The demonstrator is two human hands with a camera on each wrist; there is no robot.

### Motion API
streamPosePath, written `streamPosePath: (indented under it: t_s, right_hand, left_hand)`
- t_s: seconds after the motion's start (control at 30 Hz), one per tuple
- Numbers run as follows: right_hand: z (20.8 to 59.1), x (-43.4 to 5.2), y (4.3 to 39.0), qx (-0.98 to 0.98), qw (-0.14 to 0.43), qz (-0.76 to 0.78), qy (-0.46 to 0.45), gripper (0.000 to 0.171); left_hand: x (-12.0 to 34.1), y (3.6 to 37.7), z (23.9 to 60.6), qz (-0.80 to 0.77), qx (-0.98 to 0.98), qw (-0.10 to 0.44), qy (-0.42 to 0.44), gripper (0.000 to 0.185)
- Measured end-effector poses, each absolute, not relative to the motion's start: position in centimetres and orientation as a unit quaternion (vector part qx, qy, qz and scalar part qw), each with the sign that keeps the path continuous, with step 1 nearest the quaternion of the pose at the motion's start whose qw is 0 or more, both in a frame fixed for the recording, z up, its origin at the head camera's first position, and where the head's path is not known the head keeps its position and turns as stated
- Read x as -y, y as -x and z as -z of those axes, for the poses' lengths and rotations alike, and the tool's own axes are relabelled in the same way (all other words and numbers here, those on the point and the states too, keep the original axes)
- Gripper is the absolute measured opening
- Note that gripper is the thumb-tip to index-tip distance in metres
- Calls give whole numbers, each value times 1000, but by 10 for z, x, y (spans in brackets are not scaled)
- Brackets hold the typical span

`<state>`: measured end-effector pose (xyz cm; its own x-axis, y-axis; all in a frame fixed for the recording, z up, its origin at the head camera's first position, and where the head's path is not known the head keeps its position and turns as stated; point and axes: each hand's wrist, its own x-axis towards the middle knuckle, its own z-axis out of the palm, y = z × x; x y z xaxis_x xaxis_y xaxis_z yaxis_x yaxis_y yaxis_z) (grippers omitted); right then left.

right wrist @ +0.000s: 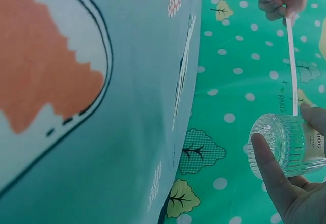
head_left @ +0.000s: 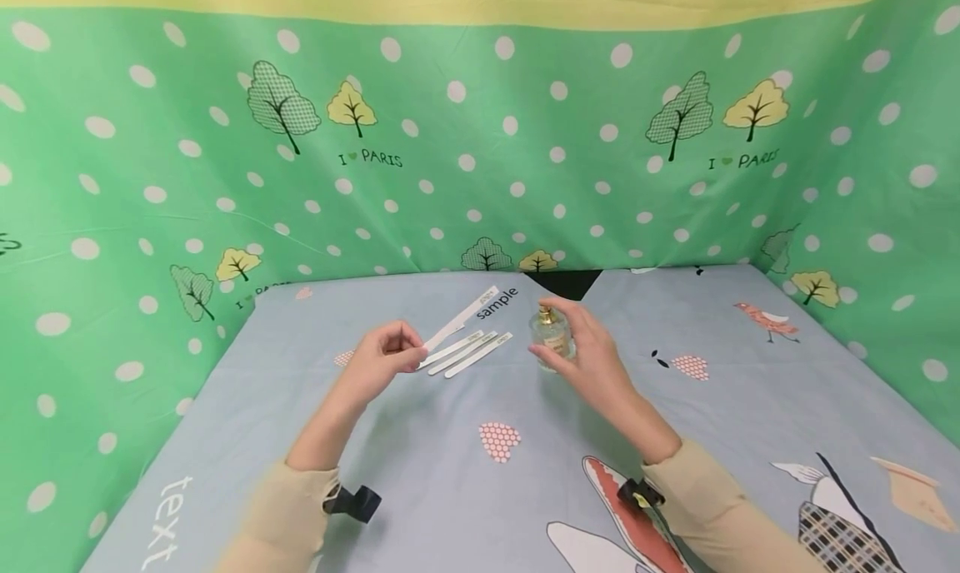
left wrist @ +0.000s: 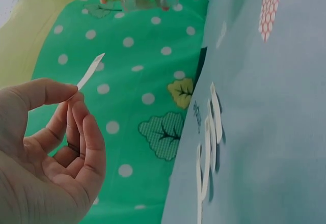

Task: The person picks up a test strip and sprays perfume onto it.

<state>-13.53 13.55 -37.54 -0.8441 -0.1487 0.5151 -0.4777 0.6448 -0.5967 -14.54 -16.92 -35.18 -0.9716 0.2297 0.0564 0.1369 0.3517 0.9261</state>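
Observation:
Between the thumb and index finger of my left hand [head_left: 382, 358] is the end of a white paper test strip [head_left: 474, 308], its other end pointing away and to the right. In the left wrist view the held strip [left wrist: 91, 72] stands clear of the cloth. My right hand [head_left: 588, 344] grips a clear glass perfume bottle [head_left: 551, 337] with a gold spray top, a finger resting on that top. Ribbed glass and a pale label show on the bottle [right wrist: 282, 145] in the right wrist view. Several more strips [head_left: 477, 356] lie side by side on the cloth between the hands.
A grey-blue printed cloth [head_left: 420, 473] covers the table, with hearts, a bird and lettering on it. Behind and at the sides hangs a green dotted curtain [head_left: 450, 156]. Dark straps [head_left: 352, 504] sit at both wrists.

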Motion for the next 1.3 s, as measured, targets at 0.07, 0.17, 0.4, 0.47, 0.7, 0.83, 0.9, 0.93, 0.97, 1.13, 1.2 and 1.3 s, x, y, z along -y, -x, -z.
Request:
streamPosePath:
  t_s: [0.07, 0.17, 0.4, 0.47, 0.7, 0.83, 0.9, 0.93, 0.97, 1.13, 1.2, 1.3]
  right_hand:
    - [375, -134, 137, 880, 217, -383, -181, 63]
    - [374, -132, 138, 879, 215, -385, -181, 63]
    - [375, -127, 143, 886, 219, -365, -182, 61]
    - [375, -126, 145, 888, 223, -359, -183, 61]
    - [375, -125, 146, 890, 227, -358, -166, 59]
    - [375, -128, 146, 888, 219, -371, -161, 61]
    - [374, -130, 147, 883, 216, -385, -158, 64]
    - [374, -132, 147, 879, 214, -395, -157, 65]
    - [375, -133, 148, 876, 213, -403, -155, 66]
    - [377, -145, 149, 868, 201, -430, -144, 68]
    - [379, -150, 150, 868, 194, -436, -138, 69]
    - [380, -158, 151, 867, 177, -447, -128, 72]
  left_hand:
    - [164, 145, 352, -559, -819, 46, -117, 14]
    - [158, 144, 351, -556, -820, 51, -126, 14]
    - [151, 141, 354, -555, -819, 62, -131, 12]
    - [149, 141, 354, -555, -819, 64, -133, 12]
    - [142, 143, 353, -559, -814, 79, -132, 11]
    - [142, 145, 354, -562, -812, 79, -135, 11]
    - [144, 146, 354, -562, -812, 74, -137, 12]
    - [145, 147, 353, -562, -813, 72, -136, 12]
    - [147, 147, 353, -561, -814, 70, -134, 12]
    - [160, 150, 354, -558, -819, 61, -121, 15]
    - [166, 152, 353, -558, -820, 55, -114, 17]
    - [177, 157, 353, -552, -827, 41, -94, 20]
